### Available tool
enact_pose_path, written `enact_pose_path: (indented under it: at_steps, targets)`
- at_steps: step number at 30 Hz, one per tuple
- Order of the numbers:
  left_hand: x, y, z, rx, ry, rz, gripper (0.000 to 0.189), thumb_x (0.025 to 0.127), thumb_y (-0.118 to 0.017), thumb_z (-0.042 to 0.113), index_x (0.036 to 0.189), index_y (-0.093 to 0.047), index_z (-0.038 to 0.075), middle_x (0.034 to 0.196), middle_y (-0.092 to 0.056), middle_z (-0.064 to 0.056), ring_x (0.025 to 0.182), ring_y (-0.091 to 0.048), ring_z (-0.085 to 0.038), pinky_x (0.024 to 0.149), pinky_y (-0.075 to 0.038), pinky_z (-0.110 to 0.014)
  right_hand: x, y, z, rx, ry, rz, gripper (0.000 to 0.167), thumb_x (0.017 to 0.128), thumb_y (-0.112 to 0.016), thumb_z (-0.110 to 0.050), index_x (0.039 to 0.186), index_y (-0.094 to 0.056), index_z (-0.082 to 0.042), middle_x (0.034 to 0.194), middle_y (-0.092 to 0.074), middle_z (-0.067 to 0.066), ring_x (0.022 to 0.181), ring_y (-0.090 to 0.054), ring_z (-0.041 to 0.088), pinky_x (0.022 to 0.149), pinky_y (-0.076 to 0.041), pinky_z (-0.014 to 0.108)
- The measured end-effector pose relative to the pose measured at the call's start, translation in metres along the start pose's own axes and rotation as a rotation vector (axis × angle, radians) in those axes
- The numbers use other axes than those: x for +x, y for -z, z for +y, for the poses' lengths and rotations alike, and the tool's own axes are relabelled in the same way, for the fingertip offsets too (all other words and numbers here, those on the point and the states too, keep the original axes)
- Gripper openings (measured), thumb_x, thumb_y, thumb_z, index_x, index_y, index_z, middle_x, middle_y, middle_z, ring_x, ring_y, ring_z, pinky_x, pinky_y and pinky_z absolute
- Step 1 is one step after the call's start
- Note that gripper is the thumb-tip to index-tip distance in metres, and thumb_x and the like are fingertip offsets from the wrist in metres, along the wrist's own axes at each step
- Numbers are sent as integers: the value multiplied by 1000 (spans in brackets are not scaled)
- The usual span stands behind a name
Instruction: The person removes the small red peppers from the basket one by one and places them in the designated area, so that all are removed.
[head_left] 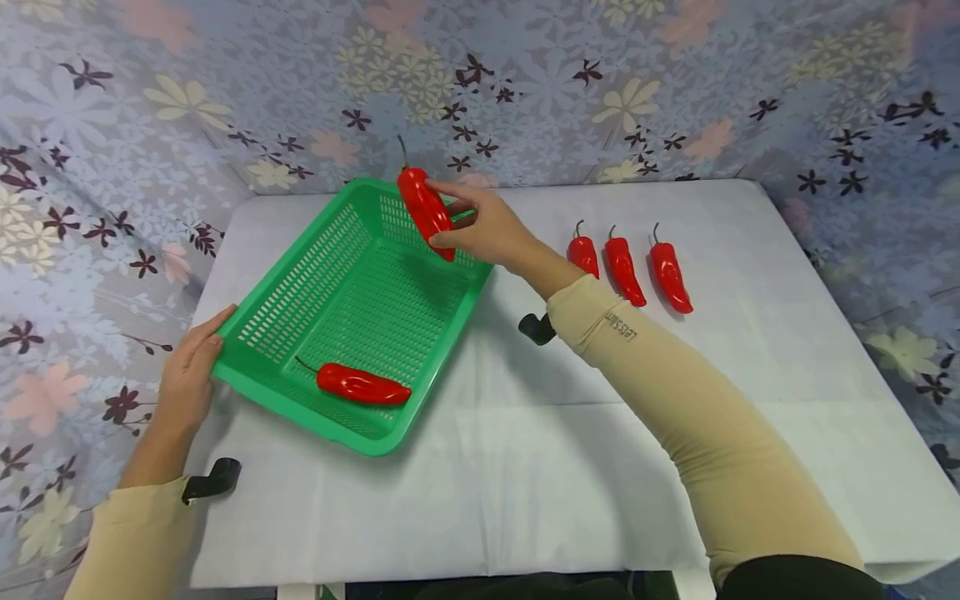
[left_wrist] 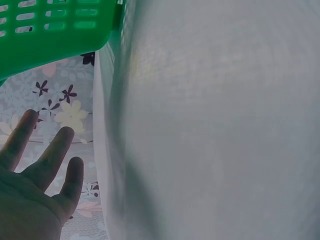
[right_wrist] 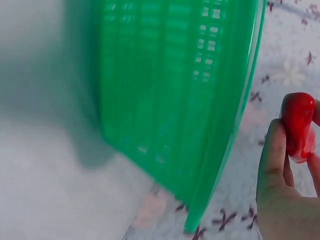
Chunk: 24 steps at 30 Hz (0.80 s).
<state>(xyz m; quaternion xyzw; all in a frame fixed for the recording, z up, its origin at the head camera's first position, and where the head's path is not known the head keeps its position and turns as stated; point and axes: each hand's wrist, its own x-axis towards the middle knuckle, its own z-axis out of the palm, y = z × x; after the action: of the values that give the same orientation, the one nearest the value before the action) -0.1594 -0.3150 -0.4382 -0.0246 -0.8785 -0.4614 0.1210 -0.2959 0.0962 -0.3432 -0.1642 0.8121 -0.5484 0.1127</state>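
Observation:
Over the far end of a green plastic basket (head_left: 352,292), my right hand (head_left: 483,221) grips a red chili pepper (head_left: 426,208) between thumb and fingers, its stem pointing up and away. The right wrist view shows the same pepper (right_wrist: 298,122) end-on in the fingers. My left hand (head_left: 191,367) holds the basket's left corner, thumb at the rim; in the left wrist view, three fingers (left_wrist: 52,155) spread out below that rim. Another red pepper (head_left: 363,385) lies inside the basket at its near end.
Three more red peppers lie in a row on the white-covered table, right of the basket: one partly behind my right forearm (head_left: 582,250), one in the middle (head_left: 622,268), one rightmost (head_left: 670,271). Flowered cloth (head_left: 525,92) hangs behind the table.

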Motion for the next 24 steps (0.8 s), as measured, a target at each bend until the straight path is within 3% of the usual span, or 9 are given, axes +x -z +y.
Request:
enact_pose_path:
  at_steps: [6, 14, 19, 24]
  targets:
    - [-1, -1, 0, 11, 27, -1, 45, 109, -34, 21, 151, -48, 13, 152, -45, -9, 128, -38, -1, 103, -24, -20, -13, 30, 12, 7, -73, 93, 73, 90, -78, -16, 153, -45, -30, 132, -57, 8, 115, -60, 24, 86, -54, 37]
    - [-3, -1, 7, 25, 53, -3, 46, 110, -31, 24, 153, -47, 18, 154, -42, -10, 134, -37, -5, 107, -23, -21, -29, 62, 26, -82, -214, 188, 73, 91, -76, -25, 154, -41, -39, 138, -55, 6, 120, -56, 23, 92, -51, 40]
    - [-5, -2, 7, 13, 61, 4, 46, 110, -32, 25, 153, -47, 21, 154, -43, -5, 135, -37, -6, 108, -22, -22, -36, 71, 36, -121, -300, 218, 75, 91, -77, -29, 154, -39, -44, 140, -54, 6, 125, -53, 24, 93, -49, 45]
    - [-5, -3, 7, 4, 47, 9, 45, 109, -33, 23, 152, -48, 18, 153, -44, -4, 133, -39, -5, 107, -24, -21, -42, 73, 54, -149, -365, 223, 76, 91, -76, -26, 156, -38, -39, 141, -53, 8, 124, -53, 27, 93, -49, 48]
